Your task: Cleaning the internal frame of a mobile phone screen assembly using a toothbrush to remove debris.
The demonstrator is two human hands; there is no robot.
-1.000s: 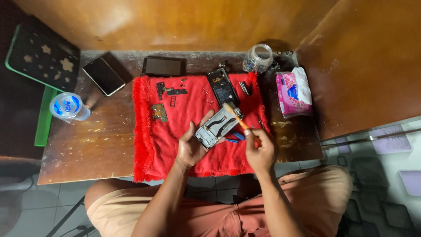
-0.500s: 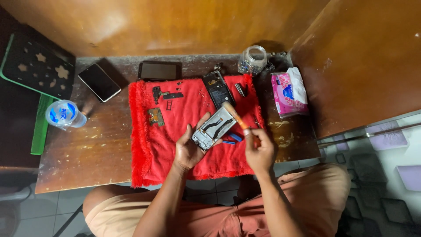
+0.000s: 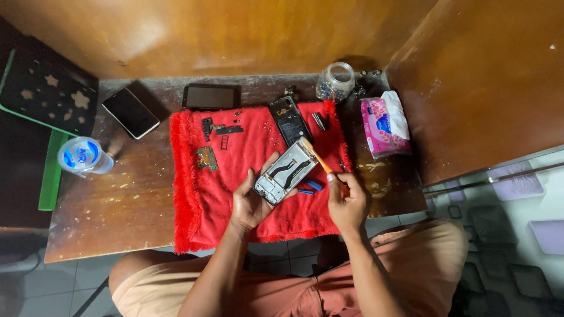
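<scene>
We see a worn wooden bench, and on it a red fringed cloth that covers the middle part. On the bare wood at the left lie two dark phones, and near them a sealed water cup stands. At the right of the cloth there is a pink tissue pack, with a glass jar behind it. On the cloth we see a black phone back and small circuit parts. The left hand is curled around an opened phone frame and holds it tilted just above the cloth. The right hand pinches an orange brush, and its tip touches the upper end of the frame. Two blue tools lie between the hands.
</scene>
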